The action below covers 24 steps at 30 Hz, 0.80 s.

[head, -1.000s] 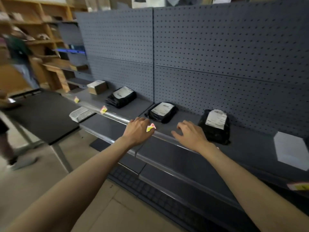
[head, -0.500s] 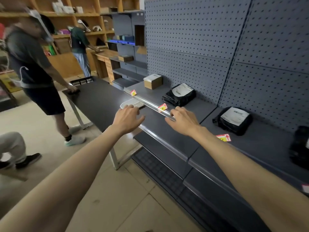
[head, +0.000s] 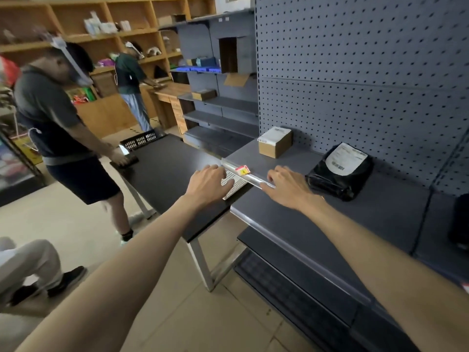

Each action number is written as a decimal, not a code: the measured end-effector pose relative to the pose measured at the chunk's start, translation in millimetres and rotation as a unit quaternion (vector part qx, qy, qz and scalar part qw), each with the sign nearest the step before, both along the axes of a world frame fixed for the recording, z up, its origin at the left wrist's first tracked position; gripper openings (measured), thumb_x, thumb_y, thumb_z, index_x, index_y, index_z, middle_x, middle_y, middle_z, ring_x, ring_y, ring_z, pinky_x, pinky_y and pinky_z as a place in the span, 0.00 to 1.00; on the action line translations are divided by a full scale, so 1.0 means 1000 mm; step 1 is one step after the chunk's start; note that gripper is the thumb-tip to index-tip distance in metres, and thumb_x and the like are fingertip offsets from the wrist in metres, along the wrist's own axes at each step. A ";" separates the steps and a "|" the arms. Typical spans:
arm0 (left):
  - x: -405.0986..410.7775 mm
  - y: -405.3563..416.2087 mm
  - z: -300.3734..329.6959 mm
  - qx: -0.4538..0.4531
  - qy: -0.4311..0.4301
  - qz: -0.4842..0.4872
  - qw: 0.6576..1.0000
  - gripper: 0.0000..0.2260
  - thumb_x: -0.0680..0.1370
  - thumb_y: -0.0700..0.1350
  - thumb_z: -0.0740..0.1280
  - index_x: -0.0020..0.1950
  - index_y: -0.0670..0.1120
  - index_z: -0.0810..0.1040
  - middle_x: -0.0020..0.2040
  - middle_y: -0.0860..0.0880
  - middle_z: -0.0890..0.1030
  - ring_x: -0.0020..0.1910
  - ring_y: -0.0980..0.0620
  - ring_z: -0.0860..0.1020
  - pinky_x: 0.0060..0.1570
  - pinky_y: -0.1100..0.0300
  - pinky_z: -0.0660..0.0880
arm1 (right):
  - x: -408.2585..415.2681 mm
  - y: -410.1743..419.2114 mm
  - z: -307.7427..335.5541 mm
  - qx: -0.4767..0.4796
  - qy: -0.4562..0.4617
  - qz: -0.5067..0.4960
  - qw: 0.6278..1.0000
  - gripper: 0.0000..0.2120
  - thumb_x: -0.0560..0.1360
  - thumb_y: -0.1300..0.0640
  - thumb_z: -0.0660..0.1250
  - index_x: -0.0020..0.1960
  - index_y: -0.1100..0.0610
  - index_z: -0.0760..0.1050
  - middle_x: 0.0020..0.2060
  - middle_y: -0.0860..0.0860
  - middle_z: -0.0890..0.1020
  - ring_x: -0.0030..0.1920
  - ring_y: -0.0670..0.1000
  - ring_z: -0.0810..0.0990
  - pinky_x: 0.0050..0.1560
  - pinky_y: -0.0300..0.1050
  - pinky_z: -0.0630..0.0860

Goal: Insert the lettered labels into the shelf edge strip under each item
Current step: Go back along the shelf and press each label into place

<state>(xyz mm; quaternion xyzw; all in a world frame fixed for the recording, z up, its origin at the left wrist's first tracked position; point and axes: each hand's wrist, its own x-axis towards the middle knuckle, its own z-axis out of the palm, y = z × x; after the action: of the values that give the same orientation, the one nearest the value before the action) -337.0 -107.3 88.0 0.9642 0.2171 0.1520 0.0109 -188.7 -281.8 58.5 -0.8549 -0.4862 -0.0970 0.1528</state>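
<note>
A yellow-and-red label [head: 243,170] sticks up from the clear shelf edge strip [head: 255,178] near the shelf's left end, below a cardboard box [head: 275,142]. My left hand [head: 209,184] lies palm down just left of that label, fingers spread over a white perforated tray [head: 236,186], with nothing visible in it. My right hand [head: 289,186] rests palm down on the shelf, its fingertips touching the strip right of the label. A black bag with a white sticker [head: 340,171] lies behind my right hand. Another label [head: 465,287] shows at the far right edge.
A black table [head: 165,168] butts against the shelf's left end. A person [head: 58,118] leans on its far side beside a black crate [head: 140,141]. Another person's legs [head: 30,265] are at the lower left. Lower grey shelves [head: 291,260] jut out beneath.
The view has swung left along the shelf. Both hands have moved from the strip below the middle bag to the shelf's left end, beside the label under the cardboard box.
</note>
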 end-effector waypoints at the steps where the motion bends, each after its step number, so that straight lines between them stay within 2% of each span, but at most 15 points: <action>1: 0.007 0.014 -0.002 -0.003 0.005 -0.002 1.000 0.17 0.75 0.56 0.59 0.47 0.45 0.79 0.47 0.46 0.82 0.49 0.45 0.77 0.49 0.49 0.75 | 0.004 0.013 -0.002 -0.005 0.001 -0.001 1.000 0.17 0.78 0.44 0.56 0.47 0.58 0.74 0.46 0.54 0.78 0.48 0.56 0.75 0.40 0.48 0.68; 5: 0.038 0.065 -0.013 -0.010 0.023 -0.021 0.999 0.16 0.77 0.55 0.59 0.47 0.44 0.78 0.48 0.45 0.82 0.50 0.44 0.77 0.50 0.49 0.74 | 0.021 0.059 -0.012 -0.026 0.004 -0.021 0.999 0.16 0.78 0.45 0.57 0.49 0.57 0.74 0.47 0.53 0.78 0.47 0.54 0.75 0.41 0.48 0.70; 11: 0.100 0.137 -0.042 -0.022 0.039 -0.101 0.994 0.16 0.77 0.56 0.61 0.53 0.46 0.78 0.55 0.46 0.81 0.57 0.44 0.75 0.54 0.48 0.72 | 0.051 0.119 -0.036 -0.030 0.017 -0.073 0.997 0.14 0.78 0.47 0.61 0.49 0.58 0.75 0.46 0.54 0.78 0.47 0.55 0.76 0.39 0.47 0.69; 14: 0.139 0.175 -0.060 -0.036 0.050 -0.151 0.987 0.13 0.77 0.55 0.63 0.53 0.47 0.78 0.56 0.47 0.81 0.58 0.45 0.74 0.52 0.50 0.72 | 0.063 0.150 -0.050 -0.028 0.024 -0.123 0.992 0.14 0.77 0.47 0.63 0.50 0.58 0.75 0.47 0.54 0.79 0.48 0.55 0.77 0.42 0.48 0.73; 20: 0.189 0.221 -0.096 -0.062 0.069 -0.252 0.963 0.13 0.74 0.51 0.68 0.55 0.46 0.79 0.56 0.46 0.81 0.59 0.44 0.75 0.56 0.51 0.73 | 0.073 0.200 -0.073 -0.032 0.037 -0.207 0.977 0.11 0.77 0.51 0.64 0.54 0.57 0.73 0.50 0.54 0.78 0.50 0.56 0.77 0.39 0.46 0.67; 24: 0.201 0.232 -0.118 -0.065 0.090 -0.291 0.950 0.13 0.75 0.47 0.67 0.59 0.46 0.79 0.58 0.46 0.79 0.62 0.45 0.73 0.60 0.49 0.71 | 0.071 0.219 -0.079 -0.028 0.038 -0.234 0.971 0.09 0.79 0.55 0.62 0.58 0.56 0.72 0.51 0.54 0.78 0.48 0.56 0.78 0.38 0.45 0.67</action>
<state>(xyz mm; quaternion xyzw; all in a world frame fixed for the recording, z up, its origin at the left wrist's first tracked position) -136.1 124.4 -29.9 0.9923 -0.0638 0.0402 0.0980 -117.5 -62.7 -20.7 -0.9520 -0.2688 -0.0835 0.1200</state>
